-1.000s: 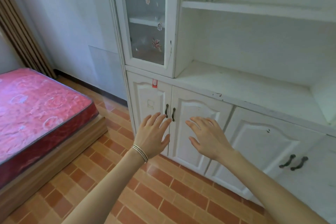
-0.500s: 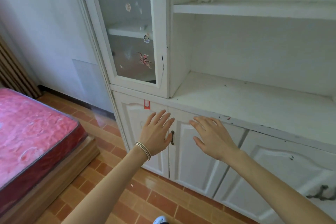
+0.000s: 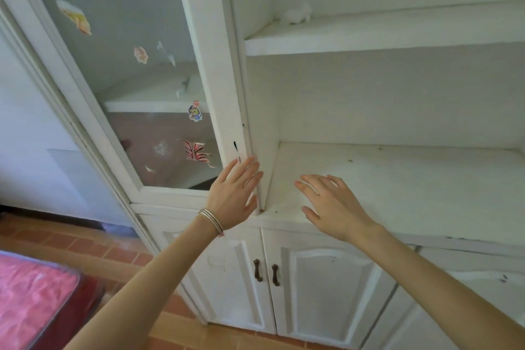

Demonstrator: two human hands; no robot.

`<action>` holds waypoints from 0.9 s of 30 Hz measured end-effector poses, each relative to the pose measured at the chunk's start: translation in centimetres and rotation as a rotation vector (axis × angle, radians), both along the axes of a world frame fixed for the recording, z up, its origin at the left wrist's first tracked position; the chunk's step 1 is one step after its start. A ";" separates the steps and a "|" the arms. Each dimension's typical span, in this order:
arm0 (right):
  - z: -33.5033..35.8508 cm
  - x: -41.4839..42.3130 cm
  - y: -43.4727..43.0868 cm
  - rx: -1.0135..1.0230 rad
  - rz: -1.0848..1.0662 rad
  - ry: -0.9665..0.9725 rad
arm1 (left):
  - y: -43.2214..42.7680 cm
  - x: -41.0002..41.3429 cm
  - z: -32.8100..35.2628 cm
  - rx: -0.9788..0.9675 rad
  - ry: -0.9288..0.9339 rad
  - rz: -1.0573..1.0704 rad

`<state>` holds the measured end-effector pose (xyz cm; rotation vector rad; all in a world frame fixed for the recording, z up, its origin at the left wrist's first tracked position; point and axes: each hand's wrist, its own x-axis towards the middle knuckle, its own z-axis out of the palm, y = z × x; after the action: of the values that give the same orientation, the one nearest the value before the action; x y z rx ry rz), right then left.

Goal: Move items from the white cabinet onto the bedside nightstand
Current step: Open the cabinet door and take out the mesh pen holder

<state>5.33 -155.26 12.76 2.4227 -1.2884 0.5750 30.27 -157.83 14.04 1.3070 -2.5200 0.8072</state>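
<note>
Hovering at white cabinet (image 3: 397, 105): left hand (image 3: 235, 193), fingers straight, empty, by glass door's (image 3: 127, 45) lower right corner; right hand (image 3: 332, 207), fingers relaxed, empty, over lower shelf's (image 3: 426, 193) front left corner; small white item (image 3: 297, 13) sits at upper shelf's (image 3: 383, 34) back left corner.

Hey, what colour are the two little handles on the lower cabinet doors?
The handles are dark brown, nearly black; the head view shows them best.

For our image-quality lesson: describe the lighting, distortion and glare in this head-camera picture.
Head view: soft, even daylight, faint shadows; wide-angle distortion bows the white painted cabinet; its stickered glass door carries a hazy reflection; the pink mattress looks slightly blurred.
</note>
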 end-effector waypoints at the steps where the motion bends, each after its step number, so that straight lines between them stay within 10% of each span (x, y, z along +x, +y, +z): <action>1: -0.1 0.1 -0.5 0.005 -0.013 0.001 | -0.8 0.2 0.1 -0.018 -0.019 -0.016; 12: 0.9 0.9 -4.5 0.059 -0.005 0.022 | -3.9 2.9 1.3 -0.260 -0.482 -0.100; 27: -0.3 4.7 -2.0 0.194 0.207 0.079 | 7.8 4.2 -0.2 -0.225 -0.257 0.061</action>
<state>10.06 -157.26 12.50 2.7307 -1.1160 0.4183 34.48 -150.06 13.84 1.2810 -2.4896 1.3064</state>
